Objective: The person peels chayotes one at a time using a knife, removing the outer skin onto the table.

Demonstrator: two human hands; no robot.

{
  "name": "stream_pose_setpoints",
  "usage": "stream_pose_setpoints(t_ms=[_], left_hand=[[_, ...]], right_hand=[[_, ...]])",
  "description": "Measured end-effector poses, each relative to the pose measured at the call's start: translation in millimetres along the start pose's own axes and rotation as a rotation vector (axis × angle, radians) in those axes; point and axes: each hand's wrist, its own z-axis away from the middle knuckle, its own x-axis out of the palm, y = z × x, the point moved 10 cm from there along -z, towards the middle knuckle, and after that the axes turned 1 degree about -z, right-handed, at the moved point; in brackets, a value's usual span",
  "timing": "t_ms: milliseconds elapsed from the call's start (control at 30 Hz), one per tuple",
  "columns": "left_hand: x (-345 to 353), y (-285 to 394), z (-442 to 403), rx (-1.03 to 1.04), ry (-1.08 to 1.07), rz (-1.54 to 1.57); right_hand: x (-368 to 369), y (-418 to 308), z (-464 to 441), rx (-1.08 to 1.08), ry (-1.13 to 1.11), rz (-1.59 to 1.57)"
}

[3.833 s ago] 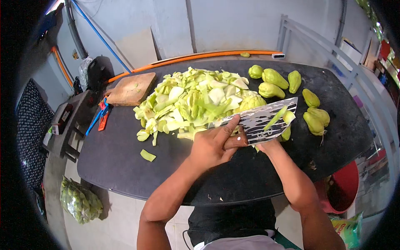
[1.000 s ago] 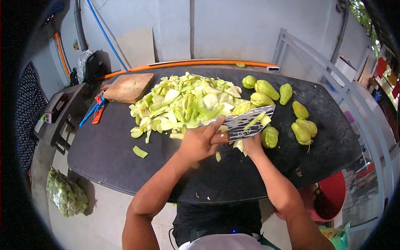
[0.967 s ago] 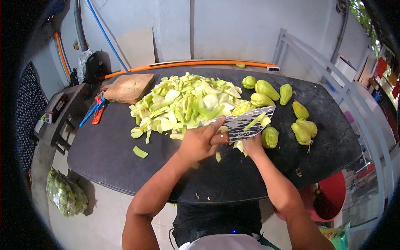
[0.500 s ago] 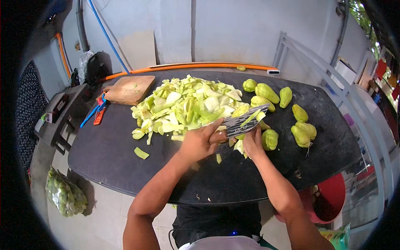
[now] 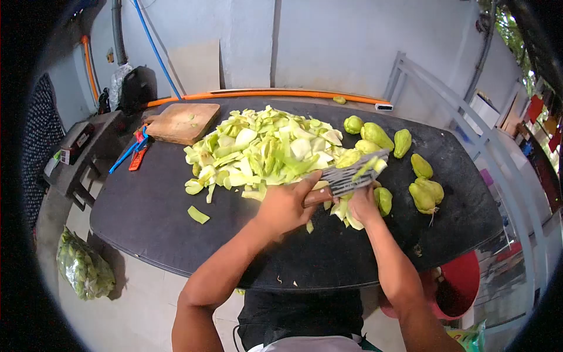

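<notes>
My left hand (image 5: 287,205) is closed round the wooden handle of a wide cleaver (image 5: 350,177), whose dark-and-light patterned blade points up and right. Green slivers cling to the blade near its tip. Behind and under the blade, my right hand (image 5: 363,205) is closed on a pale green chayote, mostly hidden by the cleaver and fingers. Pale cut slices (image 5: 353,219) lie just below my right hand. To the left of the blade rises a large heap of chayote slices (image 5: 258,146). Whole chayotes (image 5: 376,135) lie beyond and to the right of my hands.
The dark table (image 5: 176,234) also bears a wooden cutting board (image 5: 186,122) and an orange-and-blue tool (image 5: 136,157) at the left. A red bin (image 5: 460,281) stands below its right edge. On the floor at left sits a plastic bag of green produce (image 5: 85,267). A metal railing (image 5: 463,108) runs along the right.
Both hands and the cleaver have shifted slightly right. More of the pale slices below my right hand show now. The camera view has also moved a little.
</notes>
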Motion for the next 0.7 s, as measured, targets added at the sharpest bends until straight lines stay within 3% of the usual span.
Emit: stream_pose_setpoints(t_ms=[100,367,433,467,667,700], left_hand=[[-6,10,6,0.187,0.033,-0.054],[-14,16,8,0.27,0.068,-0.052],[-9,0,10,0.215,0.068,-0.029],[-10,-18,10,0.166,0.068,-0.035],[-13,-25,6,0.079,0.083,-0.027],[-11,-17,6,0.098,0.078,-0.021]], right_hand=[[38,10,19,0.208,-0.323,-0.292],[33,11,21,0.193,-0.163,-0.356],[72,-12,25,0.191,-0.421,-0.421],[75,-30,26,0.149,-0.312,-0.148],[66,-36,17,0.111,-0.414,-0.169],[58,-31,16,0.114,-0.335,-0.06]])
